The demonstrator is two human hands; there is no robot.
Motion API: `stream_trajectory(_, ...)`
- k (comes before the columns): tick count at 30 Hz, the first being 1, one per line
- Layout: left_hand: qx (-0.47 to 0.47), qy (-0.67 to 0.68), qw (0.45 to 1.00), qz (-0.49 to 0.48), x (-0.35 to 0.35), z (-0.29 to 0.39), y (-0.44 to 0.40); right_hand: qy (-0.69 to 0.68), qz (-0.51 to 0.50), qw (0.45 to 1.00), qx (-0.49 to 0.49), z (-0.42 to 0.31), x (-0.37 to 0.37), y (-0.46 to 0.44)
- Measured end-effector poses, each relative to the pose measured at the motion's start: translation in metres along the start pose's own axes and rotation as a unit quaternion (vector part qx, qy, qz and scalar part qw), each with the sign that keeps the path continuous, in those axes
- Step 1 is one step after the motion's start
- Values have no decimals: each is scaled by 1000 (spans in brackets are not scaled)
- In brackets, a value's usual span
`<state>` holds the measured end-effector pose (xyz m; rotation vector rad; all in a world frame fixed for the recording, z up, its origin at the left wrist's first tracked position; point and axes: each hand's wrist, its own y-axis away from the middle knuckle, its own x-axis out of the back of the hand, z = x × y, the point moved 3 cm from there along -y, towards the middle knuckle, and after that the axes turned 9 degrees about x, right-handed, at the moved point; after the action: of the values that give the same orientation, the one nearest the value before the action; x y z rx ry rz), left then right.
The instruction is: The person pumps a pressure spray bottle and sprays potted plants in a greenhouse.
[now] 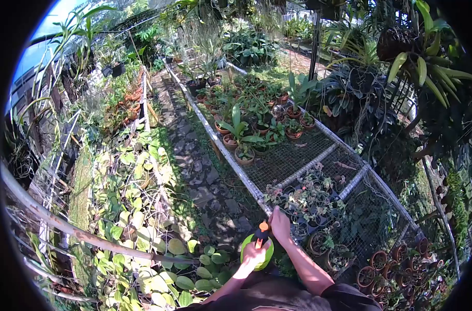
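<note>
My left hand (254, 254) is wrapped around the black and orange handle of a green pump sprayer (267, 256), whose round tank stands below it, in front of my body. An orange tip (263, 226) sticks up above that hand. To the right of the sprayer top, my right hand (280, 224) is raised beside the white rail (250, 185) of a mesh bench. Its fingers look curled in, and whatever they may hold is hidden. Just beyond it, a cluster of small reddish-green potted plants (308, 199) sits on the mesh.
Clay pots with leafy plants (245, 154) fill the bench's far part. A stone path (194, 166) runs along its left side. Broad-leaved vines (142, 243) and a curved pole (86, 236) are at left. Stacked clay pots (379, 260) lie at lower right. Plants (427, 57) hang overhead.
</note>
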<state>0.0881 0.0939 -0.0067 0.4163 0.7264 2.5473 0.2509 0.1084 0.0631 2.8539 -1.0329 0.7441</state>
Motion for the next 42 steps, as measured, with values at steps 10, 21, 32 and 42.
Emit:
stream_trajectory(10, -200, -206, 942, -176, -5, 121, 82, -265, -118, 953, -88, -11, 50, 76)
stream_trajectory(21, 142, -1, 974, -177, -16, -17, 8, -349, 52, 931, -92, -14, 76, 86)
stream_trajectory(32, -98, 155, 826, -533, -84, 120, 67, -402, 284, 847, 201, -154, 186, 152)
stream_trajectory(42, -149, 264, 744, -596, -103, 215, 95, -344, 378, 818, 264, -228, 207, 190)
